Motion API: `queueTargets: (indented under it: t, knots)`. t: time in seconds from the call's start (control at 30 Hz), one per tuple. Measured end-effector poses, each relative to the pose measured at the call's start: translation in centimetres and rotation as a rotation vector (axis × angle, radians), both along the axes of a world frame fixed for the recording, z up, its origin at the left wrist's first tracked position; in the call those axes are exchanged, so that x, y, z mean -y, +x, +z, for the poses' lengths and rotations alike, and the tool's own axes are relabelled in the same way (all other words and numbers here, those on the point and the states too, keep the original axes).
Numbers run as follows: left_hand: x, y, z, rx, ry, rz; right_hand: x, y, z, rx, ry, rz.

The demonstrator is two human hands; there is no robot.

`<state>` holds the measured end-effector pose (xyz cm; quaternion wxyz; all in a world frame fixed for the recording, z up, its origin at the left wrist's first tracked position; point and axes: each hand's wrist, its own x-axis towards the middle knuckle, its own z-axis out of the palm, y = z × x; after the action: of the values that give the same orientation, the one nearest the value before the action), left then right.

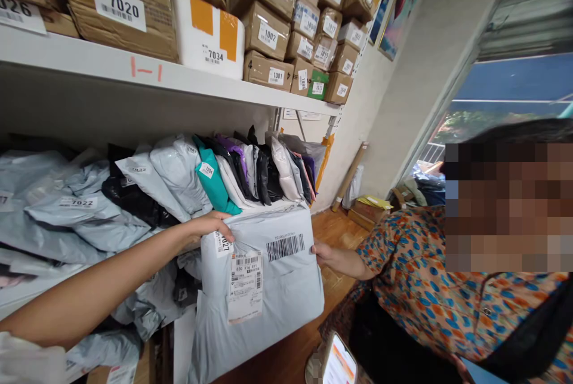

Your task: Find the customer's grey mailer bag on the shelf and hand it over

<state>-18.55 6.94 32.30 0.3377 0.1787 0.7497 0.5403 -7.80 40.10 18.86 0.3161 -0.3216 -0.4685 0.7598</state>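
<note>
My left hand [216, 227] reaches in from the left and is closed on the upper left corner of a large pale grey plastic mailer parcel [290, 294], thumb on top beside a number sticker. The parcel carries a white shipping label [246, 288] and a printed barcode. Another person's hand [326, 254] touches the parcel's right edge. Low in the picture a lit phone [340, 363] shows, cut off by the bottom edge; whatever holds it is hidden. My right hand is out of view.
Numbered cardboard boxes [267, 33] fill the upper white shelf [192, 80]. Several plastic mailers, including a teal mailer [213, 178], crowd the lower shelf. A person in a patterned shirt [412, 252] stands close on the right. Behind, a cardboard tube [349, 178] leans against the wall.
</note>
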Motion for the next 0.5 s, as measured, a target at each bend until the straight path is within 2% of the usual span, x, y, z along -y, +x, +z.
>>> queueTargets:
  t: [0.1, 0.2, 0.4, 0.5]
  knots:
    - [-0.1, 0.2, -0.3, 0.012, -0.003, 0.003, 0.9, 0.4, -0.9, -0.050, -0.053, 0.035]
    - [-0.1, 0.2, -0.5, 0.023, -0.002, 0.012, 4.2, 2.9, -3.1, -0.100, -0.111, 0.057]
    - [0.2, 0.2, -0.9, 0.052, 0.020, 0.033, 14.0, 12.9, -9.1, -0.169, -0.228, 0.077]
    - [0.4, 0.0, -1.2, 0.064, 0.028, 0.035, 17.0, 16.9, -10.7, -0.174, -0.274, 0.065]
